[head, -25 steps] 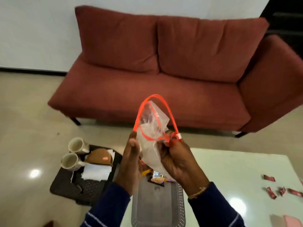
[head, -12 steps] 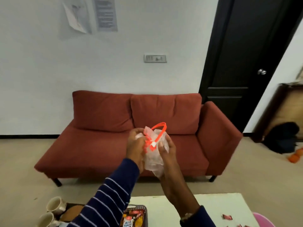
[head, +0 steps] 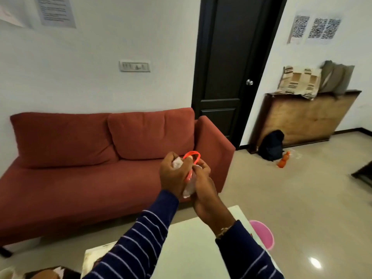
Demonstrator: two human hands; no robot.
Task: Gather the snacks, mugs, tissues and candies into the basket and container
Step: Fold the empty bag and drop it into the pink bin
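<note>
Both hands are raised in front of me, holding a clear plastic zip bag [head: 189, 189] with an orange-red closure strip looping above the fingers. My left hand [head: 174, 175] grips the bag's upper left part. My right hand [head: 203, 183] pinches its right side against the strip. The bag is crumpled between the palms, and I cannot see anything inside it. Below my arms lies the white table [head: 193, 246]. The dark basket [head: 66, 273] with a brown item shows only at the bottom left corner. The mugs, snacks and candies are out of view.
A red sofa [head: 84, 162] stands behind the table. A pink round container [head: 263, 233] sits by the table's right edge. A black door, a wooden board, a black backpack [head: 270, 144] and an orange bottle [head: 283, 162] are at the right on the tiled floor.
My view has swung up and to the right, so the basket and tray dropped out of sight. The hands closed together and the bag went from spread open to crumpled between them.
</note>
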